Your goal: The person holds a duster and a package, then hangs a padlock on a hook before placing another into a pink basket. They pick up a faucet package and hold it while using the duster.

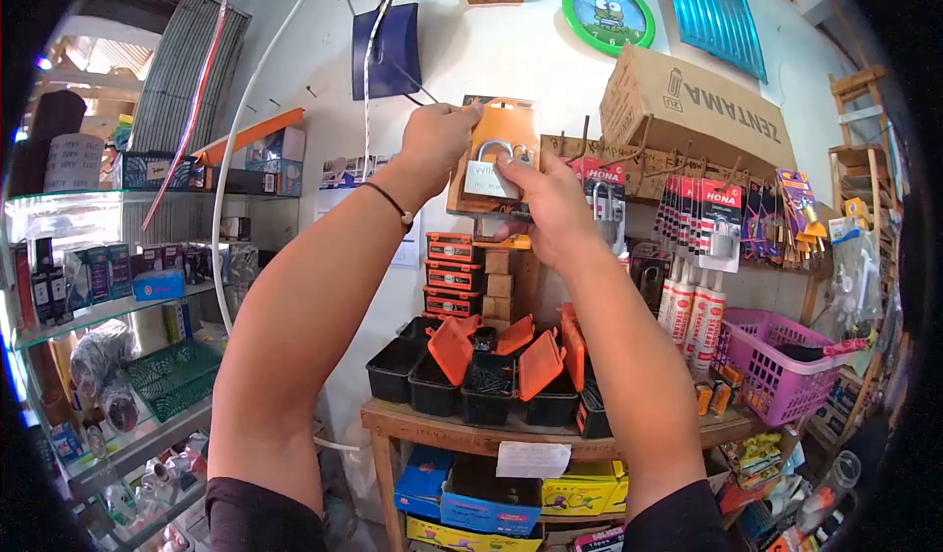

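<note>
On my feed, left hand (pixel 438 139) and right hand (pixel 550 203) grasp a carded padlock (pixel 491 179) before the wall (pixel 491 51); I can't tell whether they touch. Open bins (pixel 488 395) crowd the bench (pixel 452 432) below, hanging packs (pixel 721 220) the right.

The left arm (pixel 314 306) and right arm (pixel 634 356) reach up and forward, drawing together at the hands. The left hand (pixel 437 139) sits higher, its fingers (pixel 470 113) curled into a pinch. The right hand (pixel 555 203) grips lower, thumb (pixel 519 173) extended leftward, its other digits mostly hidden.
</note>
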